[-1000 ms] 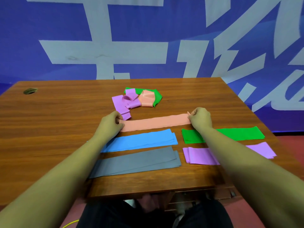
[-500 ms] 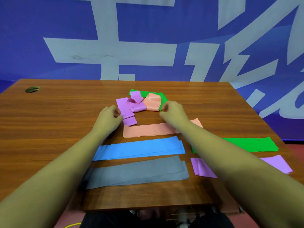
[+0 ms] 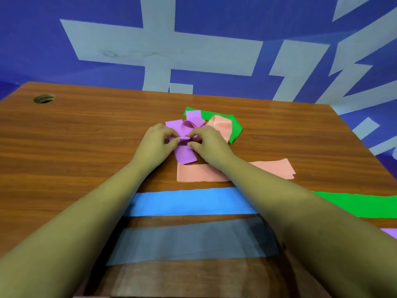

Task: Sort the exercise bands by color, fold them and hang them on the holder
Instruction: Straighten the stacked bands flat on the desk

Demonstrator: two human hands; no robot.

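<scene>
Now, nearest me: the grey band (image 3: pixel 193 244) lies folded flat on the tabletop (image 3: pixel 64 136), and my forearms cross over its ends.
Next row: the blue band (image 3: pixel 189 202) is folded flat, parallel to the grey. To its right is a folded green band (image 3: pixel 354 204), with a sliver of folded purple (image 3: pixel 390 233) at the right edge.
Beyond that: the folded pink band (image 3: pixel 272 169) sits partly under my right forearm.
Left hand (image 3: pixel 154 143): my fingers are curled, with thumb and fingertips pinching the left side of a raised fold in the loose purple band (image 3: pixel 185 155).
Right hand (image 3: pixel 210 145): it pinches the same fold from the right, close to my other hand.
Loose purple band: its near tail lies flat and reaches the pink band's far edge. The rest loops back into the heap.
Far heap: a loose pink piece (image 3: pixel 221 126) lies on a crumpled green one (image 3: pixel 236 130), touching the purple loops.
Handling, as I judge it: the band is thin, light, limp and stretchy, and probably clings to its neighbours. It has no stiffness, so it will sag wherever I don't support it.
Where to hold: I would pinch across the full width near an end and draw it out slowly, so the heap doesn't drag along.
Holder: not in view.
</scene>
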